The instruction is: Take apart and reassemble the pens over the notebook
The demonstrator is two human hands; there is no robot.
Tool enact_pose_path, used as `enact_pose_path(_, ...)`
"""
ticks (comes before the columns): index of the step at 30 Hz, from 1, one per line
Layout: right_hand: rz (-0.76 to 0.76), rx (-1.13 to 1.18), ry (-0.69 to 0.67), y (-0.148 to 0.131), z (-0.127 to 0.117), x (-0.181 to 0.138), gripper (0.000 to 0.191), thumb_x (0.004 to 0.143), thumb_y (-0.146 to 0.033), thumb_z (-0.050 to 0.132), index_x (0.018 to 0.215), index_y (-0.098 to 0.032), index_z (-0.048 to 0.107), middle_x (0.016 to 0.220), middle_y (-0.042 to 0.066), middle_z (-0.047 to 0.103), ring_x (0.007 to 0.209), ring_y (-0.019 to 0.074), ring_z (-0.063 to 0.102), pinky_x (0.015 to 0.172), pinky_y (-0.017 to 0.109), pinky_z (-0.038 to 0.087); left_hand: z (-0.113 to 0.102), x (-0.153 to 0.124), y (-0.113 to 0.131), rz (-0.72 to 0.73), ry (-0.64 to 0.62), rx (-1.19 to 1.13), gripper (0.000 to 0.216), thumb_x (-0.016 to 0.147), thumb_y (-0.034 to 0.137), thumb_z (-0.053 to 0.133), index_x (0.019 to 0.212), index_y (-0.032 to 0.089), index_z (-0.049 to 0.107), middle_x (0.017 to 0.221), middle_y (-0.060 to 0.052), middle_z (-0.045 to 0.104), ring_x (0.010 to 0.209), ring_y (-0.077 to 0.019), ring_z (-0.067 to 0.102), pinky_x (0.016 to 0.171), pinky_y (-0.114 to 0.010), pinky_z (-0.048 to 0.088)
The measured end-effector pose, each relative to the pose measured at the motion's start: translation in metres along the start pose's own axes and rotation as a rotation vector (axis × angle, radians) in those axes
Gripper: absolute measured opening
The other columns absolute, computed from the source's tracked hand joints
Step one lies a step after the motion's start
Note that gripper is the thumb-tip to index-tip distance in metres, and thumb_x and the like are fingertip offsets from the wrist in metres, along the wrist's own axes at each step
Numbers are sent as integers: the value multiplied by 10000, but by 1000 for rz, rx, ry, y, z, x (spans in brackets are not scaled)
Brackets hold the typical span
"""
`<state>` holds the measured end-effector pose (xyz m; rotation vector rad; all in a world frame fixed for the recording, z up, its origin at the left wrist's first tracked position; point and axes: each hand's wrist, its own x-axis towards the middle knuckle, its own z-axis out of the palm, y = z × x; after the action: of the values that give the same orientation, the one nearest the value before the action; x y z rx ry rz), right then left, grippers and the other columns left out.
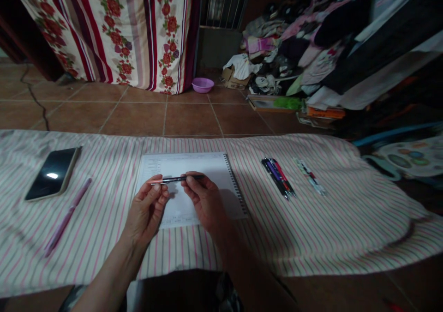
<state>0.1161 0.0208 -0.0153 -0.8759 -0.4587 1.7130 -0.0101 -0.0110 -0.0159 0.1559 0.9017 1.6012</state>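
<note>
Both hands hold one thin pen (pixel 175 179) level above a spiral notebook (pixel 214 169) that lies open on a striped cloth (pixel 311 224). My left hand (pixel 147 208) pinches the pen's orange end between thumb and fingers. My right hand (pixel 204 199) pinches its dark end. The pen hovers over the notebook's upper half.
A dark phone (pixel 53 172) and a pink pen (pixel 67 216) lie on the cloth at the left. Several pens (pixel 278 177) and one more light pen (pixel 310 176) lie at the right. Behind are tiled floor, a floral curtain (pixel 131 30), a purple bowl (pixel 202 85) and piled clothes (pixel 294 49).
</note>
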Motion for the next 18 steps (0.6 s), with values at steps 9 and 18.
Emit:
enact_pose_path(9, -121, -173, -14, 5, 5, -4, 179, 617, -264, 775, 769, -194, 713, 640, -29, 679, 634, 102, 640, 647, 241, 519, 3, 1, 2, -15, 73, -31, 330, 853, -69, 380, 828, 79, 674, 613, -59, 656, 555, -80, 642, 561, -139, 555)
enact_pose_path(18, -113, -139, 5, 1, 6, -3, 205, 606, -243, 761, 799, -199, 706, 714, -30, 702, 621, 84, 628, 646, 238, 519, 0, 0, 0, -7, 71, 68, 182, 759, -27, 555, 786, 101, 681, 617, -30, 660, 544, -84, 627, 532, -144, 545)
